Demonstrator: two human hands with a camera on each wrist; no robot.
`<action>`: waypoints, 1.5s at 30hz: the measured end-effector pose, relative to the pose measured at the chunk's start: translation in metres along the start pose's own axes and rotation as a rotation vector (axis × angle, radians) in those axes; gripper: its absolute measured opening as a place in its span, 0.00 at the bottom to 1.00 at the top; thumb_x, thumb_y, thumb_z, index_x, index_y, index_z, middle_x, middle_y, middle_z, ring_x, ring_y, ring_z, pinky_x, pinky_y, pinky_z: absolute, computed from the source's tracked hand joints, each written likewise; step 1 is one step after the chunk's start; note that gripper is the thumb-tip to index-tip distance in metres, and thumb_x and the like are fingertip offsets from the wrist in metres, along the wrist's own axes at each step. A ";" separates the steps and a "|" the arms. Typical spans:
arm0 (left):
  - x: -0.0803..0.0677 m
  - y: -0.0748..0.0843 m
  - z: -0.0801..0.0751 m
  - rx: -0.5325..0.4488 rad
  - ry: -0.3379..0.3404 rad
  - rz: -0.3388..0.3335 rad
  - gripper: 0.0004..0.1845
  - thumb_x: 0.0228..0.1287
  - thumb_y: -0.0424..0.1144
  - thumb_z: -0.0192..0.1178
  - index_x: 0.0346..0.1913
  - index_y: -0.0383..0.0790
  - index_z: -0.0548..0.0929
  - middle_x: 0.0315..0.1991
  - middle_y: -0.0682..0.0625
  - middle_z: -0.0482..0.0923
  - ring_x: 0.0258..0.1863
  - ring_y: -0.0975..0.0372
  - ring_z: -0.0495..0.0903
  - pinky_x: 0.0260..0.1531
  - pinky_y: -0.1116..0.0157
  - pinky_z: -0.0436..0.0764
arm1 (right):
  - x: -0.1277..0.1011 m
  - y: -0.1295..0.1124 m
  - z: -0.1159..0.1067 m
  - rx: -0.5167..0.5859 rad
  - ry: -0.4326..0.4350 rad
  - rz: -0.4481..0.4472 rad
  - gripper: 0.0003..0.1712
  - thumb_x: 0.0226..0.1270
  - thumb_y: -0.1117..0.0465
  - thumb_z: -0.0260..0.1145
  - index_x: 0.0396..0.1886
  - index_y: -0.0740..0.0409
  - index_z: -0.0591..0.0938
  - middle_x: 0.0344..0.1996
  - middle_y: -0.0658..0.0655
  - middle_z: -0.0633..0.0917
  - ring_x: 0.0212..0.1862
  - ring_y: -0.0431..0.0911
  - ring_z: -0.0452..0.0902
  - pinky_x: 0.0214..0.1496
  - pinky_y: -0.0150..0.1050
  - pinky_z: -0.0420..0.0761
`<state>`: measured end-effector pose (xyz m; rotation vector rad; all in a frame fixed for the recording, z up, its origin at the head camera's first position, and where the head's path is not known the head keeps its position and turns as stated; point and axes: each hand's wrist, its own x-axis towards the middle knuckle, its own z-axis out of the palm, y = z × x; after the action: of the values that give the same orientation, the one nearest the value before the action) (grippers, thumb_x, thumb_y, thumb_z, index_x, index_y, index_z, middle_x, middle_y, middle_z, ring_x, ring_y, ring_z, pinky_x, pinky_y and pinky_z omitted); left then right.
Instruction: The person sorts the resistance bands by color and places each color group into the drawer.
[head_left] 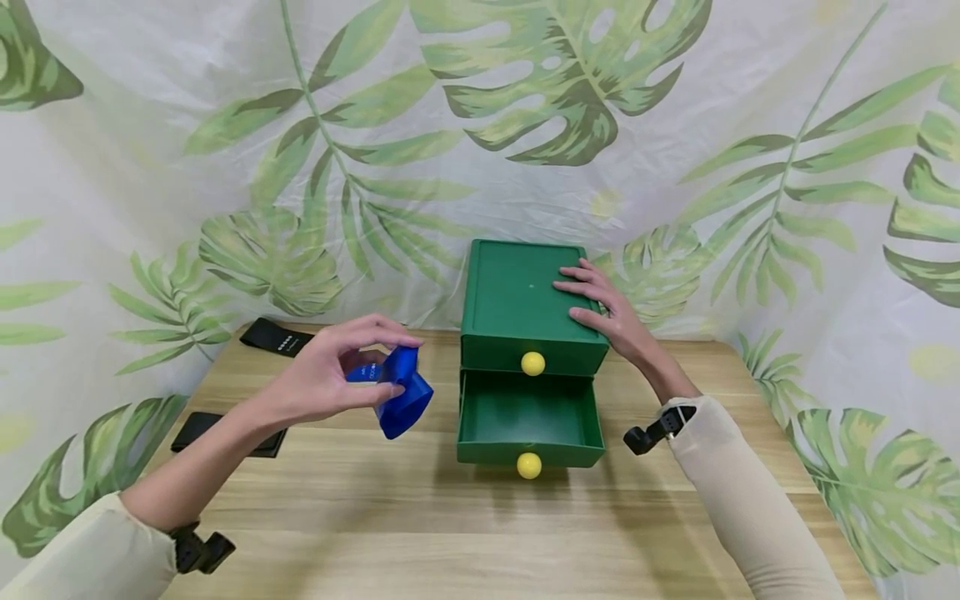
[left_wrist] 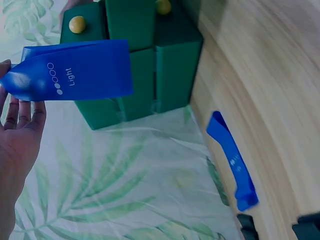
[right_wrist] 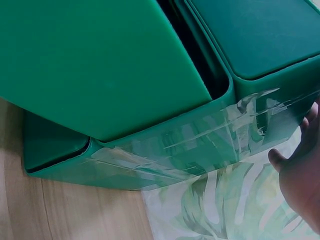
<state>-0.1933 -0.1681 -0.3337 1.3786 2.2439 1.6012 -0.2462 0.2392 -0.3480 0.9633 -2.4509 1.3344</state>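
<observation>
My left hand [head_left: 341, 367] pinches a blue exercise band [head_left: 405, 400] between thumb and fingers, left of the green drawer cabinet [head_left: 525, 287]. In the left wrist view the word "Light" and a row of small ovals show on this band. The cabinet has yellow knobs [head_left: 533, 363], and its middle drawer [head_left: 465, 452] is pulled out, with the inner floor in sight. My right hand [head_left: 607, 312] rests on the cabinet's top right edge, fingers spread over the lid. The right wrist view catches only part of that hand [right_wrist: 302, 172] beside the cabinet.
Another blue band [left_wrist: 234, 165] lies on the wooden table [head_left: 360, 517]. A black band [head_left: 277, 337] lies at the back left, and a flat black item [head_left: 198, 431] is partly hidden by my left forearm. A leaf-patterned cloth [head_left: 525, 192] hangs close behind the cabinet.
</observation>
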 end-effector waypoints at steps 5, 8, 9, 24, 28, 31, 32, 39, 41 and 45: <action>0.015 0.004 0.009 -0.020 0.014 -0.020 0.28 0.56 0.26 0.70 0.60 0.45 0.80 0.56 0.50 0.75 0.52 0.54 0.78 0.51 0.59 0.82 | -0.002 0.001 -0.001 -0.004 0.002 0.010 0.25 0.66 0.71 0.57 0.63 0.70 0.74 0.70 0.71 0.64 0.76 0.65 0.39 0.72 0.67 0.39; 0.024 0.007 0.015 -0.030 0.008 -0.018 0.27 0.56 0.28 0.70 0.60 0.46 0.80 0.56 0.51 0.75 0.52 0.55 0.78 0.51 0.59 0.82 | -0.004 0.001 -0.002 -0.004 0.002 0.019 0.25 0.66 0.71 0.57 0.63 0.70 0.74 0.70 0.71 0.64 0.76 0.65 0.39 0.73 0.67 0.40; 0.028 0.008 0.017 -0.037 0.001 -0.013 0.27 0.56 0.28 0.70 0.60 0.46 0.80 0.56 0.51 0.75 0.52 0.56 0.78 0.51 0.59 0.82 | -0.004 0.001 -0.002 -0.002 0.003 0.021 0.25 0.66 0.71 0.57 0.64 0.70 0.74 0.70 0.71 0.63 0.76 0.65 0.39 0.73 0.67 0.40; 0.068 0.013 0.048 0.011 -0.058 0.094 0.25 0.58 0.33 0.70 0.60 0.46 0.81 0.55 0.53 0.75 0.48 0.61 0.76 0.48 0.60 0.83 | -0.004 0.000 -0.002 0.000 0.010 0.016 0.24 0.68 0.70 0.57 0.64 0.69 0.74 0.70 0.70 0.64 0.77 0.64 0.39 0.73 0.66 0.39; 0.075 0.009 0.058 0.036 -0.087 0.121 0.25 0.58 0.35 0.71 0.60 0.47 0.81 0.55 0.54 0.76 0.48 0.62 0.75 0.44 0.61 0.83 | -0.003 0.000 -0.001 -0.007 0.009 0.020 0.24 0.68 0.70 0.56 0.64 0.69 0.74 0.70 0.70 0.64 0.76 0.64 0.40 0.74 0.65 0.39; 0.078 0.004 0.067 0.055 -0.119 0.135 0.25 0.58 0.36 0.70 0.60 0.44 0.81 0.54 0.53 0.76 0.50 0.62 0.76 0.45 0.62 0.83 | -0.003 0.000 -0.001 -0.006 0.006 0.024 0.24 0.69 0.70 0.56 0.64 0.69 0.74 0.70 0.70 0.64 0.76 0.64 0.39 0.74 0.65 0.39; 0.079 0.003 0.070 0.056 -0.133 0.139 0.25 0.59 0.37 0.70 0.60 0.44 0.81 0.54 0.52 0.76 0.51 0.61 0.76 0.46 0.62 0.83 | -0.002 0.000 -0.001 -0.007 0.004 0.025 0.24 0.69 0.70 0.56 0.64 0.69 0.74 0.70 0.70 0.64 0.76 0.64 0.39 0.74 0.65 0.39; 0.085 -0.009 0.093 0.104 -0.199 0.145 0.24 0.59 0.39 0.70 0.60 0.48 0.81 0.55 0.54 0.77 0.52 0.63 0.75 0.47 0.65 0.82 | -0.002 0.001 -0.001 0.002 0.008 0.021 0.24 0.67 0.71 0.57 0.63 0.71 0.74 0.70 0.71 0.63 0.76 0.64 0.39 0.73 0.66 0.39; 0.086 -0.013 0.101 0.137 -0.217 0.138 0.24 0.59 0.40 0.70 0.60 0.49 0.81 0.55 0.55 0.76 0.53 0.64 0.75 0.47 0.67 0.82 | -0.002 0.001 -0.001 0.005 0.009 0.023 0.24 0.67 0.70 0.57 0.63 0.71 0.73 0.70 0.72 0.63 0.76 0.64 0.39 0.73 0.66 0.39; 0.087 -0.020 0.114 0.198 -0.249 0.144 0.24 0.59 0.41 0.69 0.60 0.49 0.81 0.54 0.54 0.76 0.51 0.65 0.74 0.46 0.70 0.81 | -0.001 0.002 0.000 0.005 0.003 0.029 0.24 0.68 0.70 0.56 0.64 0.71 0.73 0.70 0.72 0.63 0.77 0.64 0.39 0.74 0.65 0.40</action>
<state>-0.2000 -0.0274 -0.3650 1.7171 2.2457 1.1858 -0.2462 0.2402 -0.3498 0.9296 -2.4695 1.3513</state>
